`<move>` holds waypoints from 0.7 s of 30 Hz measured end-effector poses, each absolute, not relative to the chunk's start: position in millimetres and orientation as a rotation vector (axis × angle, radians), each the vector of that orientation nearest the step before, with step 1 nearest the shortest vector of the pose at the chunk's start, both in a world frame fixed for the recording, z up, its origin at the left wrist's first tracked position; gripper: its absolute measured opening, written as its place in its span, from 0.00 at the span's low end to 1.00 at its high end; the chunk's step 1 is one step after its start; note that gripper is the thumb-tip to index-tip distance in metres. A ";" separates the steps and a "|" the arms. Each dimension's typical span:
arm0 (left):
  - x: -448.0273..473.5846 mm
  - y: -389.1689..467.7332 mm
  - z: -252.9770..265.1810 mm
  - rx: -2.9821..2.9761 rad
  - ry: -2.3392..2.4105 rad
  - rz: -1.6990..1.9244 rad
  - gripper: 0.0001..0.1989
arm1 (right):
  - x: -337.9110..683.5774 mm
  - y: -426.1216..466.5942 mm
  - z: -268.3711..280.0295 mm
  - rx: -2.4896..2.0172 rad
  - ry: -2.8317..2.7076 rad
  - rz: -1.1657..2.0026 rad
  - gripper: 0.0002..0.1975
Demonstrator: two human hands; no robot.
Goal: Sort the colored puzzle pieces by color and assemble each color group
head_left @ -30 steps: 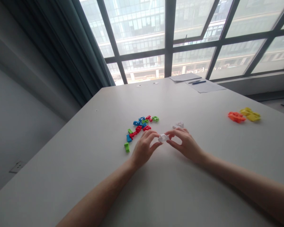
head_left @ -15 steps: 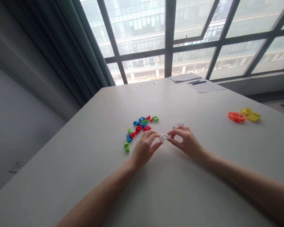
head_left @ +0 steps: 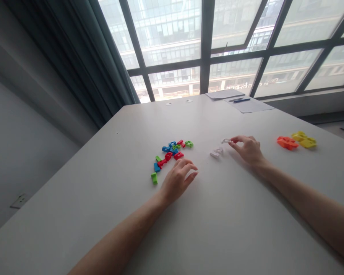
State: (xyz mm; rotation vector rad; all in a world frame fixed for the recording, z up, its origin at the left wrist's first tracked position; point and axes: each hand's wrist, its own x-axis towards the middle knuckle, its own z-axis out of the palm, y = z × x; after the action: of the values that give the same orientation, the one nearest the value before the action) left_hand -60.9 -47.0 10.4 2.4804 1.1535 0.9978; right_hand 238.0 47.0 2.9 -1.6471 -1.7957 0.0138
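Observation:
My right hand [head_left: 246,150] pinches a small white plastic block [head_left: 226,141] between thumb and fingertips, beyond two other white blocks [head_left: 215,154] lying close together on the table. My left hand [head_left: 179,177] rests on the tabletop with nothing in it, thumb and fingers apart. Just past its fingers lies a loose cluster of small plastic blocks: red ones [head_left: 178,155], blue ones [head_left: 166,149] and green ones [head_left: 154,178]. The exact shape of the held block is partly hidden by my fingertips.
Orange blocks [head_left: 287,143] and yellow blocks [head_left: 307,142] sit in a pile on the right of the white table [head_left: 109,183]. Papers [head_left: 256,106] with a blue pen [head_left: 242,100] lie at the far edge by the window. A dark curtain [head_left: 83,57] hangs at left.
The white block, held between both hands before, has left my left hand. My right hand has carried it right and farther away. My left hand has stayed nearly in place.

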 end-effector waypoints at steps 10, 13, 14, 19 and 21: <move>-60.9 -47.4 10.4 2.524 1.156 0.974 0.08 | 239.9 48.3 -8.2 -1.704 -1.851 -0.092 0.14; -60.6 -47.6 11.0 2.527 1.163 0.968 0.09 | 239.1 47.1 -8.0 -1.659 -1.830 -0.084 0.13; -60.5 -47.6 11.2 2.528 1.161 0.969 0.09 | 238.6 46.6 -8.0 -1.639 -1.837 -0.085 0.12; -60.0 -47.1 11.2 2.521 1.145 0.971 0.08 | 233.8 43.7 -6.9 -1.536 -1.956 -0.077 0.11; -59.8 -47.0 11.1 2.514 1.148 0.964 0.08 | 232.2 42.5 -6.1 -1.510 -1.969 -0.067 0.11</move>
State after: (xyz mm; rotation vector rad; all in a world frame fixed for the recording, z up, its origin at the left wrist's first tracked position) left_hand -59.8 -47.0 11.1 2.5137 1.1481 0.9635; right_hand 232.2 42.5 -6.1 -1.5104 -1.9695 -0.0674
